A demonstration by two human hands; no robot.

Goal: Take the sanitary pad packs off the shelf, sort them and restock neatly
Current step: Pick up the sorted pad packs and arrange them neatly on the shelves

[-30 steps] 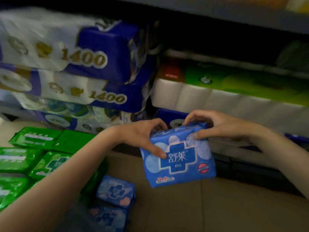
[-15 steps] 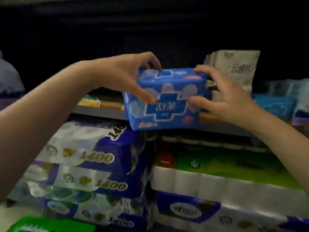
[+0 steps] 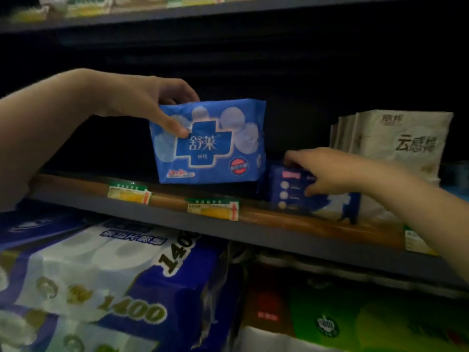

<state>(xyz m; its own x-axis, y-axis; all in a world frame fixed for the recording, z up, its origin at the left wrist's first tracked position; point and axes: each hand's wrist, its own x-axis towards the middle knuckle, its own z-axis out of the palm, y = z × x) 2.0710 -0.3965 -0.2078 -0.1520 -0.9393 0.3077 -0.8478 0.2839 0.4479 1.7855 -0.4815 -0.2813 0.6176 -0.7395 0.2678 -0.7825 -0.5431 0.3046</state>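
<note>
Now the left hand pinches only the top corner of the bright blue soft plastic pad pack; it may tip, while the right hand fingers grip the darker blue pack beside.

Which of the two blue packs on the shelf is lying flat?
The darker blue pack under the right hand lies flat; the bright blue pack in the left hand stands upright.
</note>
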